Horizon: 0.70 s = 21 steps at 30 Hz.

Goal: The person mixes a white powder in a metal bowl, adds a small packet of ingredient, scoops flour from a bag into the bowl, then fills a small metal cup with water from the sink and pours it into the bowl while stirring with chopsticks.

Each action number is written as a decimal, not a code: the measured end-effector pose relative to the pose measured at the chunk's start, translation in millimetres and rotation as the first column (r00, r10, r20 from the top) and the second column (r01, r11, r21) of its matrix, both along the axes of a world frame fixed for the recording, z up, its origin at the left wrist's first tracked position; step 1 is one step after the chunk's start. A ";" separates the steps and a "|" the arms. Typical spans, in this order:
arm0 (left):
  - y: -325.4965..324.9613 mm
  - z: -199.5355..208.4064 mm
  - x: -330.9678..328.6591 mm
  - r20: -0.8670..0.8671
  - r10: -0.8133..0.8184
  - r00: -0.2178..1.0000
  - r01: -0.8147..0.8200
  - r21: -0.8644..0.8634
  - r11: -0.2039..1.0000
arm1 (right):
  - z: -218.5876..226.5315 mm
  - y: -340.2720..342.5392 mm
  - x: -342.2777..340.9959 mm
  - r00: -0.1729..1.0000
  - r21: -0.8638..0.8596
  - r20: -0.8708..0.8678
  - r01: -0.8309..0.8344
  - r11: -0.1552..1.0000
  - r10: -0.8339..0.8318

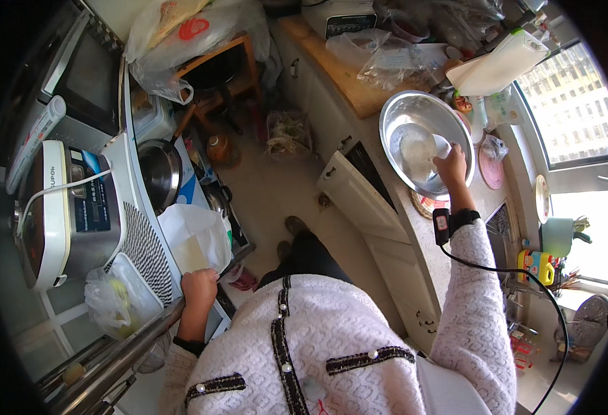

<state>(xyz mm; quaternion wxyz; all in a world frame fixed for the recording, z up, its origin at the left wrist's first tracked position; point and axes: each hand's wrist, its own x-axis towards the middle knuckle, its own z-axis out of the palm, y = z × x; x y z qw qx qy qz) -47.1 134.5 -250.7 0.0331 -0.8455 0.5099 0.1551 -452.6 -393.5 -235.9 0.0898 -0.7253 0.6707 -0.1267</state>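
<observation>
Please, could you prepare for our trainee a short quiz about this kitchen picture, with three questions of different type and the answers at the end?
1. What does the right hand hold at the steel bowl?
a) a knife
b) a white cup
c) a spatula

2. True or false: the rice cooker stands on the person's left.

3. Which hand is at the edge of the white plastic bag?

Key: 1. b; 2. true; 3. the left hand.
</observation>
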 end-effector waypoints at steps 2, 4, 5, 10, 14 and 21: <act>-0.6 -1.3 0.5 -0.011 0.005 1.000 -0.005 -0.011 1.000 | 5.0 2.8 8.1 0.992 -0.042 -0.111 -0.062 0.997 0.057; -0.1 -1.6 1.3 -0.014 -0.003 1.000 0.003 -0.028 1.000 | 12.1 4.3 14.4 0.989 -0.041 -0.108 -0.102 0.994 0.097; -0.1 -1.7 1.6 -0.017 0.010 1.000 -0.011 -0.014 1.000 | 15.5 5.5 16.1 0.987 -0.048 -0.104 -0.130 0.990 0.124; -0.7 -1.6 1.8 -0.026 0.027 0.999 -0.028 -0.024 0.999 | 26.9 0.5 16.8 0.974 -0.123 -0.192 -0.146 0.982 0.120; 0.9 -3.7 1.8 -0.027 0.026 0.999 -0.027 -0.021 0.999 | 26.1 -11.4 4.3 0.972 -0.254 -0.213 -0.151 0.955 0.097; 4.1 -8.1 3.0 -0.007 -0.003 1.000 0.003 -0.048 0.999 | 33.4 -24.7 -18.2 0.614 0.196 0.752 0.142 0.970 -0.242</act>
